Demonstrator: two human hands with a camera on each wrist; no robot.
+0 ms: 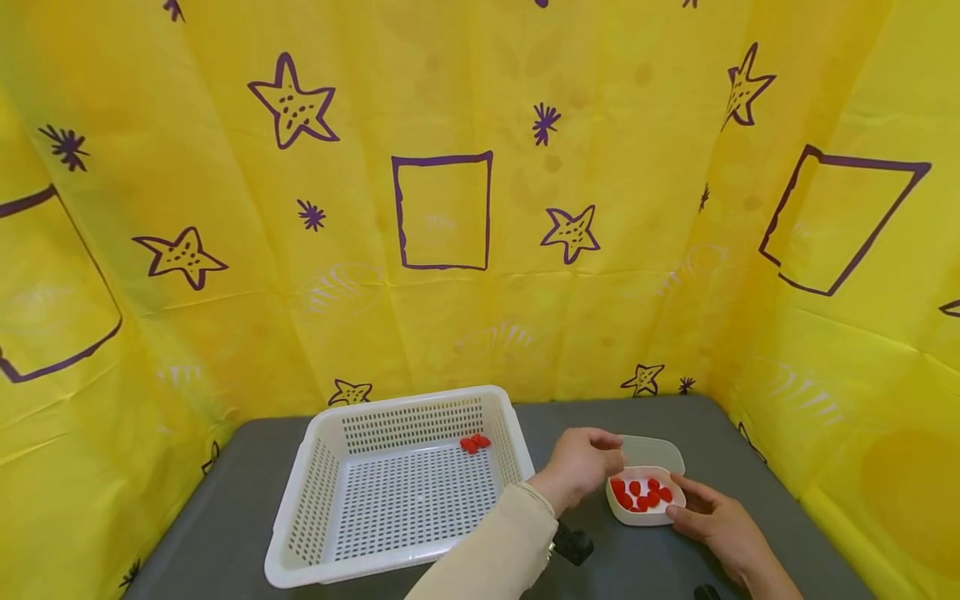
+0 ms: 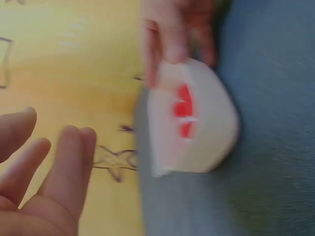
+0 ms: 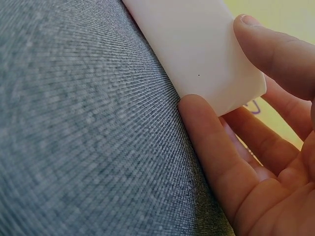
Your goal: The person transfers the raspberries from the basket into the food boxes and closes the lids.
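A small white box (image 1: pixel 642 518) with rounded corners sits at the right of the table, holding several small red pieces (image 1: pixel 653 498). Its right end is gripped between the thumb and fingers of my right hand (image 1: pixel 723 527); in the right wrist view they bear on the box's white wall (image 3: pixel 206 59). My left hand (image 1: pixel 581 462) hovers at the box's left side with nothing between its fingers. In the left wrist view the fingers (image 2: pixel 69 167) are loosely extended, apart from the box. A pale lid-like piece (image 1: pixel 658 452) lies just behind the box.
A large white perforated basket (image 1: pixel 288 521) stands to the left, with a few red pieces (image 1: pixel 474 443) in its far right corner. Dark grey cloth (image 1: pixel 615 567) covers the table. Yellow curtains (image 1: pixel 450 333) with starfish drawings enclose the back and sides.
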